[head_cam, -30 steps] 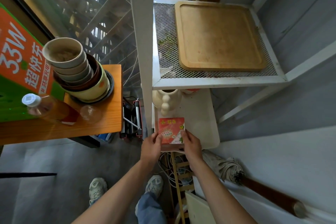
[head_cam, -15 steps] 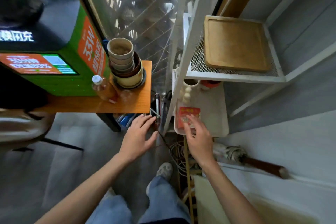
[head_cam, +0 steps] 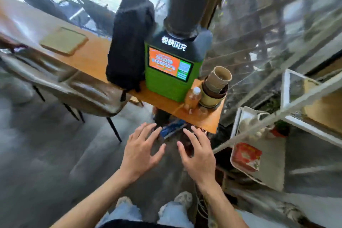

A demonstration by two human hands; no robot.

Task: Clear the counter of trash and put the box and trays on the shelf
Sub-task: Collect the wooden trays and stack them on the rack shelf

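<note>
The red box (head_cam: 247,154) lies on the white lower tray of the shelf (head_cam: 273,168) at the right, with nothing touching it. A wooden tray (head_cam: 325,109) rests on the mesh shelf above. A second wooden tray (head_cam: 63,42) lies far left on the orange counter (head_cam: 205,118). My left hand (head_cam: 140,151) and my right hand (head_cam: 198,153) hover empty, fingers spread, in front of the counter's near end. On that end stand a stack of paper bowls (head_cam: 215,87) and a plastic bottle (head_cam: 193,98).
A green charging kiosk (head_cam: 170,72) and a black backpack (head_cam: 129,42) stand on the counter, with a black plant pot (head_cam: 187,5) behind. A grey chair (head_cam: 61,83) sits at the left. The shelf's white post (head_cam: 273,118) runs diagonally at right.
Both hands let go of the red box, which stays on the lower shelf tray. The view swung left toward the counter, and both hands now hover open before it.
</note>
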